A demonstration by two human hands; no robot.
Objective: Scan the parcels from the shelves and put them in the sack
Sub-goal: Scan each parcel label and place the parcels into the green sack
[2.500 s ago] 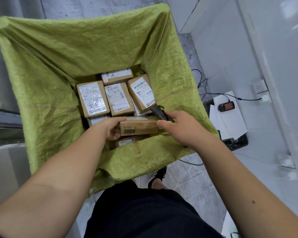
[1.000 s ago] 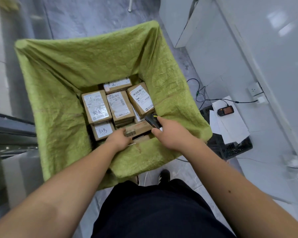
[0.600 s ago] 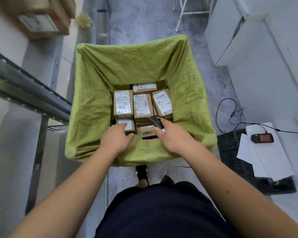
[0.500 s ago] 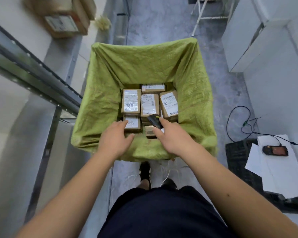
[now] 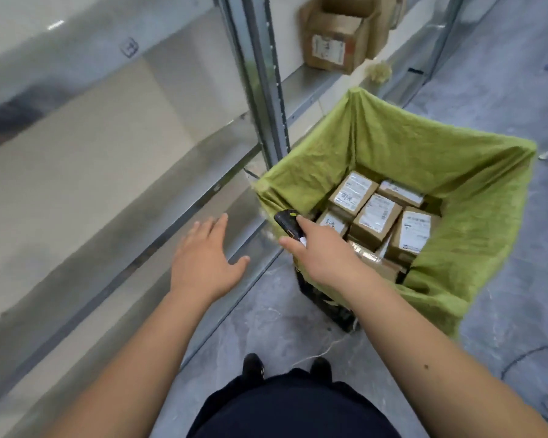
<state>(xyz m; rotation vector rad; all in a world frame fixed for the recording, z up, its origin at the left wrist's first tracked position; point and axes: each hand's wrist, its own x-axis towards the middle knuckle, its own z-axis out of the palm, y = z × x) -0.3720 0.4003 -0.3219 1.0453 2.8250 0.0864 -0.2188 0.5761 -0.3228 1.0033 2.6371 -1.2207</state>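
Gripping the black scanner (image 5: 288,223), the right hand (image 5: 325,257) is above the near-left corner of the green sack (image 5: 475,222), index finger extended along the device. The left hand (image 5: 204,263) is released, fingers spread, over the metal shelf (image 5: 159,197). Labelled parcels (image 5: 375,216) lie packed inside the sack. One cardboard box (image 5: 332,42) rests on a farther shelf.

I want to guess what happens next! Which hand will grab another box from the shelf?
Probably the left hand. It is open, holds nothing and reaches out over the shelves. The right hand is busy gripping the scanner beside the green sack.
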